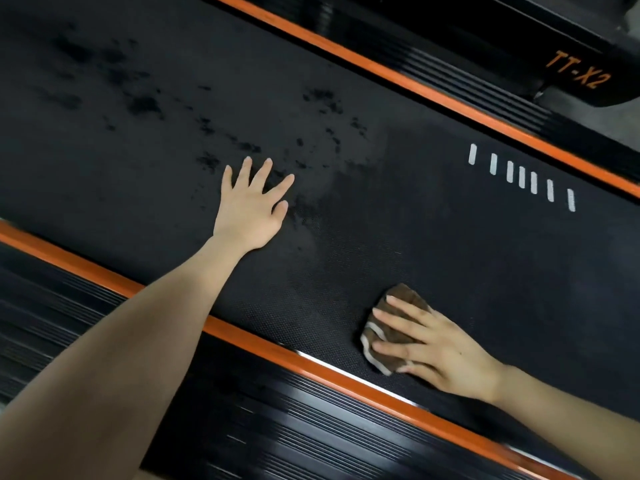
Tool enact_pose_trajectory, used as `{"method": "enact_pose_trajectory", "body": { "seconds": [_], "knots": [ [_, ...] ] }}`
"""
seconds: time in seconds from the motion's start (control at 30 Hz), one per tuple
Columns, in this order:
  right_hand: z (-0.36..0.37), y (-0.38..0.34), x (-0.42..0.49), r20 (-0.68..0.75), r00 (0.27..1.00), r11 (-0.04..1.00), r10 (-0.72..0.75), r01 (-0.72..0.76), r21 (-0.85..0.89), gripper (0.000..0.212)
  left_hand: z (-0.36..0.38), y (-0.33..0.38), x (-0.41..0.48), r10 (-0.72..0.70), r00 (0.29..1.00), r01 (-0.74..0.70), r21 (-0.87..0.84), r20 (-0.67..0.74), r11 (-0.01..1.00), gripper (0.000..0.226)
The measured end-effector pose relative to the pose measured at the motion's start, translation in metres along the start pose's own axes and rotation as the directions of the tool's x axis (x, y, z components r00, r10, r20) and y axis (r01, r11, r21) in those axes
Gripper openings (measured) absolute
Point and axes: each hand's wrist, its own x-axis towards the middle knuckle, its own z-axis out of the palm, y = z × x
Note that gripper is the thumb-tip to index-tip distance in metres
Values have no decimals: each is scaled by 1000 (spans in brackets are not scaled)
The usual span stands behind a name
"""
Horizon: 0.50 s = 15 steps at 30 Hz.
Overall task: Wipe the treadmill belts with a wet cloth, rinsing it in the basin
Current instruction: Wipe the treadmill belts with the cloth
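Right hand (440, 348): straight fingers press cloth (401, 299) on belt (450, 254).
Left hand (251, 206): splayed, empty, near cloth.
Blotches (142, 103): far from cloth, likely unwiped.

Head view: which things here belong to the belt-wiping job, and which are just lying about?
Job in hand:
- treadmill belt
- brown cloth, pressed flat by the right hand
- left hand, flat on the belt
- dark blotches on the belt

Just there:
- orange edge strip
- ribbed side rail
- white dashes
- TT-X2 label
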Motion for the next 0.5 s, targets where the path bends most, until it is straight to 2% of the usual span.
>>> {"method": "enact_pose_trajectory", "body": {
  "seconds": [0.13, 0.3, 0.4, 0.5],
  "knots": [
    [8, -4, 37, -38, 999, 1000, -3, 4, 26, 34, 4, 6, 0, -11, 1000, 9, 93, 24, 996, 52],
    [20, -17, 104, -118, 992, 999, 43, -40, 26, 35, 3, 2, 0, 1, 1000, -4, 95, 26, 995, 53],
    [12, -17, 97, -67, 997, 999, 38, -38, -7, 40, 0, 1, 1, 10, 999, -13, 74, 50, 997, 52],
    [-7, -11, 44, 49, 999, 1000, -4, 4, 0, 43, 2, 0, 1, 9, 999, -13, 67, 50, 998, 51]
  ]
}}
